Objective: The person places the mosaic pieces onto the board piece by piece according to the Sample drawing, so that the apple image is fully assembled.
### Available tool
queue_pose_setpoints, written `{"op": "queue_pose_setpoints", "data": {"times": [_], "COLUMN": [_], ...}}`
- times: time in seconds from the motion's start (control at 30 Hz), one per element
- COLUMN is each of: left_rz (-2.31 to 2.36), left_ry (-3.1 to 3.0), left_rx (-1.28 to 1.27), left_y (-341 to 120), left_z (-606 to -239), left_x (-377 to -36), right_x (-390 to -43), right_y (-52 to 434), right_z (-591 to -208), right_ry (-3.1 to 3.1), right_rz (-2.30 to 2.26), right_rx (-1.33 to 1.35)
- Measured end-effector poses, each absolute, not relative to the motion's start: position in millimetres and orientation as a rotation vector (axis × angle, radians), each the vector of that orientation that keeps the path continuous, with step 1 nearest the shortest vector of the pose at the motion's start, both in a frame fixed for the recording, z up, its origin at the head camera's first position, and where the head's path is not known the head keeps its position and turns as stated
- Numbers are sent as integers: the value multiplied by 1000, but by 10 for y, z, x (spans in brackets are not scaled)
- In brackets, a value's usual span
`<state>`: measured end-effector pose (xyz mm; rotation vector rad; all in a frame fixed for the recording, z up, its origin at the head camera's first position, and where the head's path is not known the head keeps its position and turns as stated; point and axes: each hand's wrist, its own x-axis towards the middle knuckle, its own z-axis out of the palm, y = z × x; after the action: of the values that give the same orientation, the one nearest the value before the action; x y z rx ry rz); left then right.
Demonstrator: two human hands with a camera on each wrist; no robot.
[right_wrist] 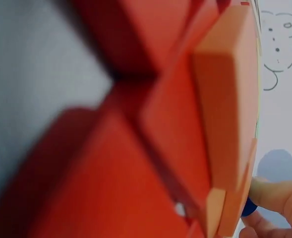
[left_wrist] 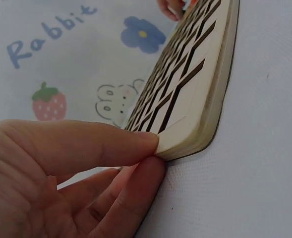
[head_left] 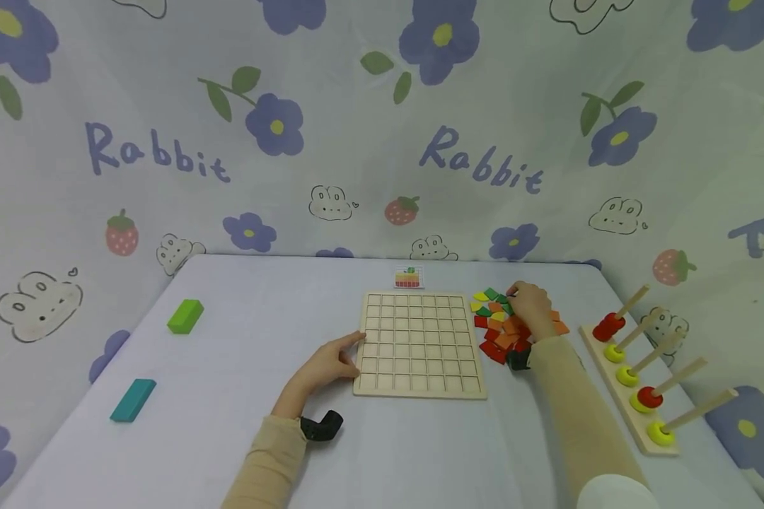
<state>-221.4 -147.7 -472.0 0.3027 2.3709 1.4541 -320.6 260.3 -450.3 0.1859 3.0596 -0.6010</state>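
Note:
A pale wooden grid board [head_left: 419,346] lies flat at the middle of the table. My left hand [head_left: 327,364] holds its left edge; in the left wrist view, the thumb and a finger [left_wrist: 141,183] meet at the board's rounded corner [left_wrist: 185,141]. Right of the board is a loose heap of tiles [head_left: 504,341] in red, orange, yellow and green. Over the heap's far part, my right hand [head_left: 531,307] pinches a small dark blue piece [right_wrist: 249,207], mostly hidden by the fingers. Red and orange tiles [right_wrist: 225,109] fill the right wrist view's foreground.
A small picture card [head_left: 409,276] lies behind the board. At the right stands a wooden peg stand [head_left: 633,410] with upright pegs and red and yellow rings. Off to the left lie a green block [head_left: 185,317] and a teal block [head_left: 133,400]. A patterned curtain [head_left: 331,155] hangs behind.

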Motion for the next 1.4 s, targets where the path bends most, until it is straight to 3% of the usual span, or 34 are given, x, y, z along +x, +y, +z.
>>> {"op": "queue_pose_setpoints", "data": {"times": [0.23,0.5,0.87,1.4], "left_rz": [1454,1435,1446,1454], "left_ry": [2372,2389,2369,2369], "left_rx": [325,310,350,361], "left_y": [-1492,-1535,-1542,-1491], "left_z": [-4711,-4694,-4706,-4707], "left_x": [-2210,-2203,-2221,-2227], "right_x": [-3180,-3162,-3268,-3317], "right_y": [2494,1926,1160,878], "right_z": [-4424,-4316,-4309,-4403], "right_ry": [3047,2574,2195,2391], "right_rz": [-1115,-1878,-1856,-1504], "right_rx": [286,154,40,-68]}}
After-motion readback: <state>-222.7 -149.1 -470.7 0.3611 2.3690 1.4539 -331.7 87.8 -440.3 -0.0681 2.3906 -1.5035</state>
